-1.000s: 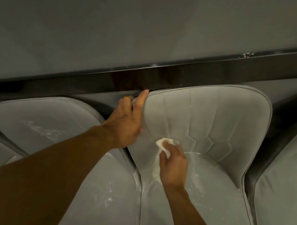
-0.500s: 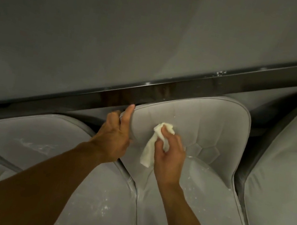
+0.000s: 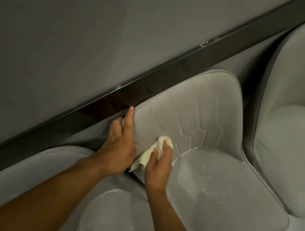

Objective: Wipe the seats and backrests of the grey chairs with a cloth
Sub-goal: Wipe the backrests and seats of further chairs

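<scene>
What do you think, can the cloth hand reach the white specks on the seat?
Probably yes: the right hand, gripping the cloth, is right beside the seat, and nothing lies between it and the specks.

There are three grey upholstered chairs in a row: a left chair (image 3: 13,182) nearest the bottom edge, a middle chair (image 3: 216,187), and a right chair (image 3: 296,140) cut off by the frame. Each shows one backrest and one seat, so three of each. There is one cream cloth (image 3: 146,155), crumpled. Two bare hands are in view, a left hand (image 3: 119,146) and a right hand (image 3: 159,165), each on one bare forearm. One grey tabletop (image 3: 82,21) fills the far side, with one dark glossy edge band (image 3: 152,87) along it. The white specks on the left and middle seats are too many and too small to count.
</scene>
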Motion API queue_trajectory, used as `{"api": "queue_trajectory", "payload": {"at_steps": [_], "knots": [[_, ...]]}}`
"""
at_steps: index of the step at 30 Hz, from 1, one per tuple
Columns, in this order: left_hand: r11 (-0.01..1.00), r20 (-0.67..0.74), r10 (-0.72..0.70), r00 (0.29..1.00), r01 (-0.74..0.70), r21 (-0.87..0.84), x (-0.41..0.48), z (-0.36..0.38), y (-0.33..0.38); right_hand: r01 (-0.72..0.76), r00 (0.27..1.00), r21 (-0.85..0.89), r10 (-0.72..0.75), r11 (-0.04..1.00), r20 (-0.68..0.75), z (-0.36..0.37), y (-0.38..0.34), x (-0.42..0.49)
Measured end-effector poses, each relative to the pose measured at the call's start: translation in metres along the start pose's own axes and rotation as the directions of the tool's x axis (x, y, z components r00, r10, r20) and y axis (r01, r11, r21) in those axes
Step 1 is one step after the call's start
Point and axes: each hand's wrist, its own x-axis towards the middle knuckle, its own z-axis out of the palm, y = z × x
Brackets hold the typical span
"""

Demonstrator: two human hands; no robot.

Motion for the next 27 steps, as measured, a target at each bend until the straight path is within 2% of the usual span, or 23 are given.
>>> {"api": "queue_trajectory", "payload": {"at_steps": [2, 3, 7, 8, 10, 11, 13, 15, 17, 19, 20, 22, 23, 25, 27], "knots": [[0.997, 0.017, 0.064, 0.998, -0.065, 0.040, 0.000, -0.003, -0.004, -0.171, 0.985, 0.045, 0.172, 0.984, -0.005, 0.009, 0.014, -0.005], [0.996, 0.032, 0.082, 0.996, -0.084, 0.040, -0.001, -0.004, -0.006, -0.202, 0.979, 0.060, 0.204, 0.978, -0.020, 0.010, 0.017, -0.004], [0.999, 0.039, 0.030, 0.999, -0.029, -0.027, -0.001, -0.004, -0.007, -0.222, 0.952, 0.198, 0.256, 0.955, -0.169, -0.008, 0.010, 0.001], [0.998, 0.028, 0.057, 0.998, -0.056, -0.040, -0.003, -0.005, -0.008, -0.208, 0.940, 0.248, 0.263, 0.946, -0.218, -0.014, 0.006, 0.002], [0.988, 0.016, 0.156, 0.988, -0.157, 0.008, -0.007, -0.009, -0.009, -0.110, 0.941, 0.294, 0.195, 0.949, -0.276, -0.015, -0.003, 0.001], [0.979, 0.016, 0.197, 0.980, -0.198, 0.048, -0.009, -0.014, -0.010, -0.035, 0.958, 0.262, 0.107, 0.964, -0.266, -0.008, -0.009, -0.002], [0.962, 0.030, 0.239, 0.971, -0.241, 0.129, -0.011, -0.022, -0.009, 0.141, 0.981, 0.179, -0.113, 0.974, -0.160, 0.015, -0.014, -0.018], [0.931, 0.107, 0.204, 0.973, -0.226, 0.286, -0.008, -0.029, 0.002, 0.207, 0.976, 0.122, -0.197, 0.971, -0.093, 0.032, -0.007, -0.037], [0.773, 0.184, 0.150, 0.971, -0.232, 0.590, -0.005, -0.035, 0.014, 0.151, 0.985, 0.039, -0.148, 0.988, -0.087, 0.039, 0.012, -0.052], [0.501, 0.202, 0.179, 0.963, -0.266, 0.823, -0.005, -0.045, 0.030, -0.043, 0.994, -0.035, 0.039, 0.998, -0.103, 0.035, 0.031, -0.055], [0.404, 0.183, 0.243, 0.953, -0.271, 0.874, -0.004, -0.051, 0.040, -0.155, 0.982, -0.031, 0.150, 0.987, -0.119, 0.031, 0.038, -0.051], [0.378, 0.171, 0.441, 0.881, -0.355, 0.855, 0.002, -0.061, 0.058, -0.307, 0.935, 0.040, 0.309, 0.951, -0.172, 0.019, 0.042, -0.038], [0.334, 0.210, 0.553, 0.806, -0.445, 0.831, 0.008, -0.061, 0.060, -0.331, 0.916, 0.100, 0.345, 0.938, -0.203, 0.012, 0.039, -0.030], [0.180, 0.339, 0.669, 0.661, -0.587, 0.789, 0.031, -0.054, 0.058, -0.290, 0.909, 0.230, 0.343, 0.929, -0.238, 0.001, 0.023, -0.012], [0.041, 0.463, 0.652, 0.600, -0.638, 0.769, 0.057, -0.050, 0.059, -0.175, 0.936, 0.320, 0.258, 0.931, -0.239, -0.004, -0.005, 0.005]]}}
